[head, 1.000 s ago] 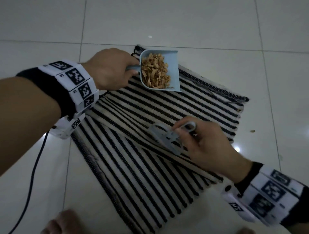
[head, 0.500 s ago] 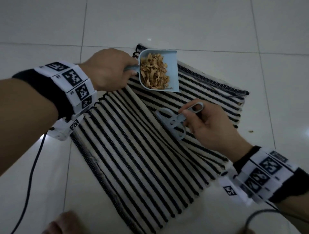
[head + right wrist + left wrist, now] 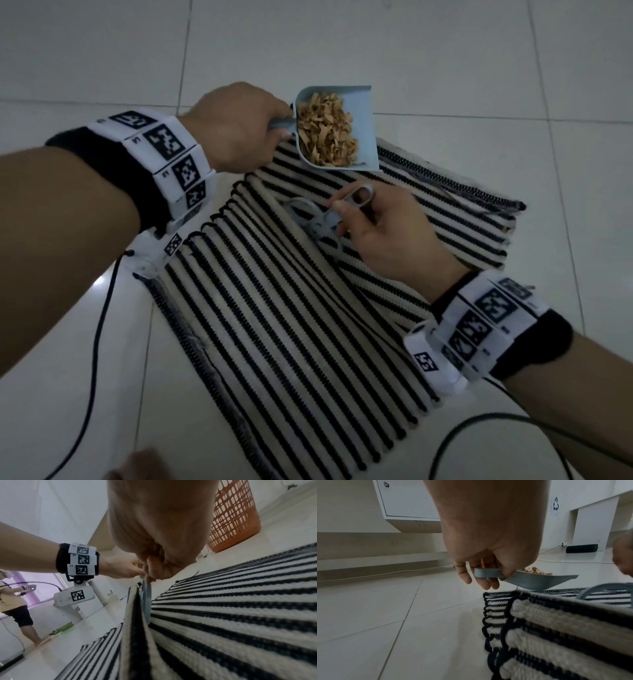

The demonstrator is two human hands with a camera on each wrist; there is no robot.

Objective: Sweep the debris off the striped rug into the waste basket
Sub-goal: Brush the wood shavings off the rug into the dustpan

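A black-and-cream striped rug point(image 3: 281, 329) lies on the tiled floor, rucked into a raised fold across its middle. My left hand point(image 3: 236, 126) grips the handle of a pale blue dustpan point(image 3: 363, 137) held above the rug's far edge; brown debris point(image 3: 325, 133) fills it. The left wrist view shows the dustpan point(image 3: 529, 581) lifted clear of the rug point(image 3: 556, 635). My right hand point(image 3: 373, 226) holds a small pale blue brush point(image 3: 315, 219) by its looped handle, its head against the fold. An orange mesh waste basket point(image 3: 235, 515) stands beyond the rug.
Black cables point(image 3: 99, 349) trail over the floor on both sides of the rug. A white cabinet point(image 3: 406, 503) hangs on the wall ahead and a dark flat case point(image 3: 582, 548) lies on the floor. Another person point(image 3: 15, 601) stands to the left.
My right hand has carried the brush away from me, up toward the dustpan, and the rug's fold has shifted with it. The left hand keeps the loaded dustpan about where it was.
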